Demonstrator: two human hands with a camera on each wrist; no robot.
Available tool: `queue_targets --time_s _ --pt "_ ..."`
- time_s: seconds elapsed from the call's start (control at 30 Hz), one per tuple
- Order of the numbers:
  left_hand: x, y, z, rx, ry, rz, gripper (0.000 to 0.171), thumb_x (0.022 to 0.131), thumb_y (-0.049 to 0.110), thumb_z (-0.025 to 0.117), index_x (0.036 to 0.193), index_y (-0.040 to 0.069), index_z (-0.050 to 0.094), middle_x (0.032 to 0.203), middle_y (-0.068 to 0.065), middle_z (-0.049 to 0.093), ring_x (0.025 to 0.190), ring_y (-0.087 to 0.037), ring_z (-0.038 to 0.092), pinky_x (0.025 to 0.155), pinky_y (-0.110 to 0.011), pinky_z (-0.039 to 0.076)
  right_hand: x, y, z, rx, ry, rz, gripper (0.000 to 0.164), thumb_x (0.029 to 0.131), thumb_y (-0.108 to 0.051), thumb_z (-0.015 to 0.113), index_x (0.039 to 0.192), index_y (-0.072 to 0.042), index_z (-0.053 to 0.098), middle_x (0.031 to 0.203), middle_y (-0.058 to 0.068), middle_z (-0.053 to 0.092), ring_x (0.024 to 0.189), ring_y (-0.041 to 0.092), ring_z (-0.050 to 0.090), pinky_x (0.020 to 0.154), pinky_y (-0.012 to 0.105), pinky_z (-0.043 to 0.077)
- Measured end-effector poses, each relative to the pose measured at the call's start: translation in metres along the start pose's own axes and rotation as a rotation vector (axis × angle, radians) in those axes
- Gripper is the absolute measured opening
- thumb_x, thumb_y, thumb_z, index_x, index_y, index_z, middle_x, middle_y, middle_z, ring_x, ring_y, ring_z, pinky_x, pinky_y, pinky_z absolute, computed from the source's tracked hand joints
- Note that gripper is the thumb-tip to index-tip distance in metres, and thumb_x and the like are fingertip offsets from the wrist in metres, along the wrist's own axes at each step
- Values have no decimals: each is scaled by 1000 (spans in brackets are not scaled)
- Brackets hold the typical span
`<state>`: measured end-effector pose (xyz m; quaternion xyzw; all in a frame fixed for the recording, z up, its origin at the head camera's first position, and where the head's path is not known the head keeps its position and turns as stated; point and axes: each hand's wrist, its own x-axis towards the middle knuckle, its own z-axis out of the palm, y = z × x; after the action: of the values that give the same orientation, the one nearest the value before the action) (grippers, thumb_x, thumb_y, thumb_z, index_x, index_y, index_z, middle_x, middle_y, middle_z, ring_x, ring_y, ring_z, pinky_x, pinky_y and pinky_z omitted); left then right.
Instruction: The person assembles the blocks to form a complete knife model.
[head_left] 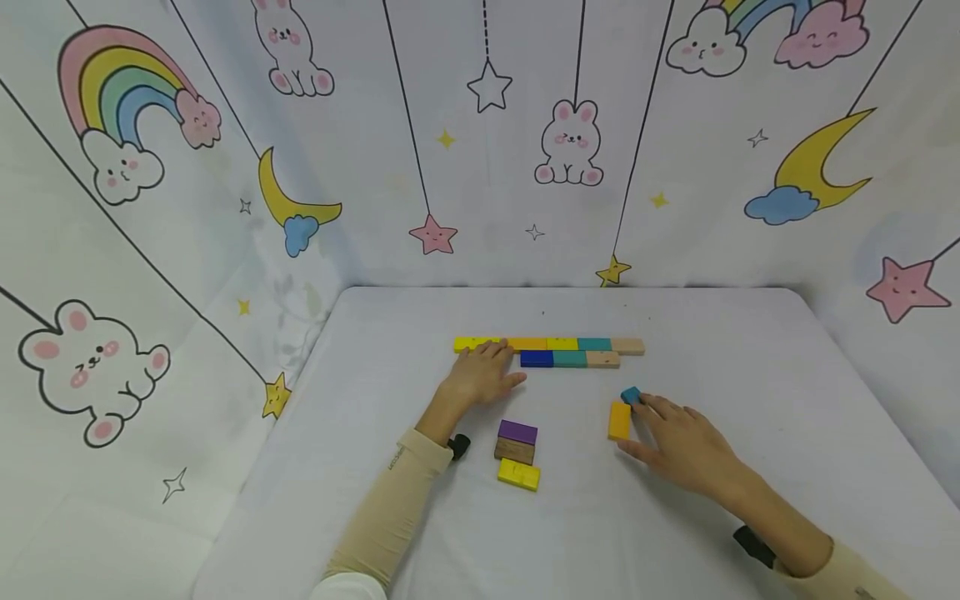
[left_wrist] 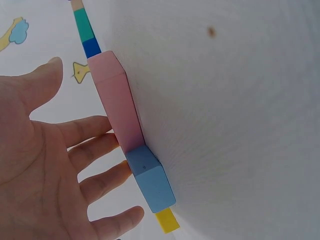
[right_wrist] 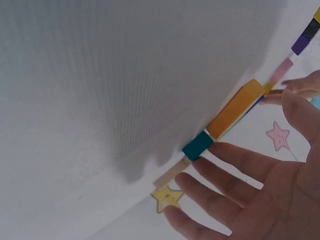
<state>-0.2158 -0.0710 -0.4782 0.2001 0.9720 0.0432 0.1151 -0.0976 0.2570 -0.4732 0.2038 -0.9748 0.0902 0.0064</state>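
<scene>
Now your left grip (head_left: 482,377) lies relaxed at the block row (head_left: 564,343), right grip (head_left: 681,439) spread, empty, beside the orange block (head_left: 618,421); nudge lightly, edges straight.

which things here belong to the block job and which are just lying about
Likely in the job:
back row, front row of blocks
pink block, light blue block at the left hand
orange block, blue-green block at the right hand

Seemingly lying about, perhaps spares:
purple block
brown block
yellow piece
</scene>
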Motion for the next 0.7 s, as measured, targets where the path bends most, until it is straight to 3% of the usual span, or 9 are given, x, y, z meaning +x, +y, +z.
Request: queue_targets --time_s 0.33,0.57,0.7 --pt "-2 -2 0 -17 12 11 71 108 60 42 163 16 37 172 -5 27 156 -31 28 125 -60 23 10 5 5 -21 61 -50 71 95 -52 73 139 3 63 140 31 58 119 51 63 94 70 51" --pt "-3 -3 -1 -23 8 11 70 108 59 42 163 17 37 172 -5 27 157 -30 28 125 -60 23 18 8 7 -30 57 -39 60 104 -46 63 138 3 64 138 33 58 123 49 61 97 70 50" --pt "-3 -4 -1 -14 9 10 70 108 60 41 164 18 37 172 -4 28 156 -30 29 125 -60 24 22 9 7 -28 40 -17 62 105 -48 59 140 3 63 141 34 56 125 50 59 97 70 49"
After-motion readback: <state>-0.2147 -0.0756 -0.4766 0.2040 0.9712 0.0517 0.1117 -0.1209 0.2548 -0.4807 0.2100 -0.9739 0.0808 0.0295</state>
